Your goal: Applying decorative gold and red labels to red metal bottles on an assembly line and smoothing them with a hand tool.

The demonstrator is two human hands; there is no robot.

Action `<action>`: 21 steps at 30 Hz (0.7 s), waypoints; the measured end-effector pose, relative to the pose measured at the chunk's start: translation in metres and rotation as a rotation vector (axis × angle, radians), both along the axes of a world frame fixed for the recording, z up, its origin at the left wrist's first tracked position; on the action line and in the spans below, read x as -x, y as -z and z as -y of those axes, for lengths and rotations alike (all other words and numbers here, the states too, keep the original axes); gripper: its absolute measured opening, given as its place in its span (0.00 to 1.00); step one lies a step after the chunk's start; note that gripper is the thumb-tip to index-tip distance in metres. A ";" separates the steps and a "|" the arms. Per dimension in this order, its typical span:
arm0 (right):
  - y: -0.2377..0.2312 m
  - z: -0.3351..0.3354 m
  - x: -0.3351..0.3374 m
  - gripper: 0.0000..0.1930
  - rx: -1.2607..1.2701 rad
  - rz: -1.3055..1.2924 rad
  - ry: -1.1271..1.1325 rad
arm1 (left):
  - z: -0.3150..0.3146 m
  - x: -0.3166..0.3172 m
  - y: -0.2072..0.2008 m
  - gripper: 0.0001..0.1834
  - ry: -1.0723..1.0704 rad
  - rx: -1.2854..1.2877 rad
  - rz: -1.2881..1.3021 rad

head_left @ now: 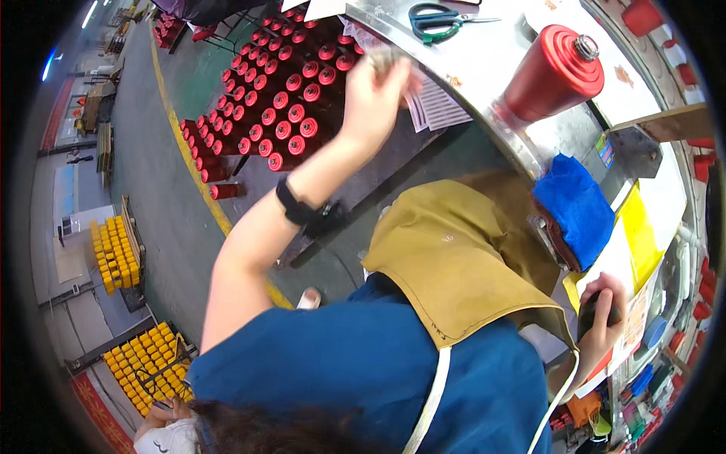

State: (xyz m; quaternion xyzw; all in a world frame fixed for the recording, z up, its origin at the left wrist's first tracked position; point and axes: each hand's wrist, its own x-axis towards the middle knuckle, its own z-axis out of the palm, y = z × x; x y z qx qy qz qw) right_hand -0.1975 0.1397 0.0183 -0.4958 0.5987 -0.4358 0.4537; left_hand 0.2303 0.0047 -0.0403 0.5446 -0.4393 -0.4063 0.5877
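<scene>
My left hand, smeared by motion, is raised beside the edge of the metal worktable. Its fingers are bent together around something small and greyish that I cannot make out. Down at the right, my right hand is closed around a dark object, mostly hidden by the fingers. Nearest to that hand are a yellow sheet and a folded blue cloth. A large red tapered part with a threaded metal end stands on the worktable.
Scissors with dark teal handles lie at the table's far edge, near printed sheets. Rows of red round parts stand at the left beyond my arm. Stacks of yellow parts and another person are farther left.
</scene>
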 end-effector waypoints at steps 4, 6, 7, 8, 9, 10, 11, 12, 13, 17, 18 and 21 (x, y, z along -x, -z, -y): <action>-0.005 -0.024 0.015 0.13 -0.073 -0.015 0.205 | -0.156 -0.069 0.107 0.21 1.007 -0.594 1.208; -0.001 -0.029 0.019 0.13 -0.069 0.027 0.224 | -0.208 -0.055 0.081 0.31 1.907 -1.194 0.601; -0.002 -0.029 0.018 0.13 -0.067 0.065 0.227 | -0.307 -0.073 0.180 0.29 2.163 -0.962 0.035; -0.001 -0.033 0.015 0.13 -0.064 0.054 0.257 | -0.297 -0.073 0.185 0.29 2.196 -0.953 0.044; 0.001 -0.031 0.009 0.13 -0.055 0.077 0.224 | -0.326 -0.067 0.176 0.29 2.190 -0.956 0.072; 0.003 -0.030 0.004 0.13 -0.041 0.102 0.190 | -0.343 -0.073 0.167 0.29 2.181 -0.958 0.106; 0.000 -0.030 0.000 0.13 -0.048 0.080 0.211 | -0.363 -0.071 0.161 0.29 2.180 -0.947 0.135; 0.002 -0.028 -0.005 0.13 -0.026 0.087 0.187 | -0.371 -0.082 0.148 0.29 2.154 -0.946 0.161; 0.002 -0.024 -0.006 0.13 -0.015 0.072 0.161 | -0.371 -0.083 0.147 0.29 2.130 -0.945 0.186; -0.004 -0.018 -0.017 0.12 -0.005 0.041 0.136 | -0.348 -0.091 0.135 0.28 2.078 -0.931 0.250; -0.007 -0.018 -0.017 0.12 -0.005 0.032 0.151 | -0.335 -0.092 0.135 0.28 2.074 -0.920 0.264; -0.008 -0.013 -0.017 0.12 0.055 -0.046 0.098 | -0.314 -0.084 0.127 0.27 1.994 -0.914 0.294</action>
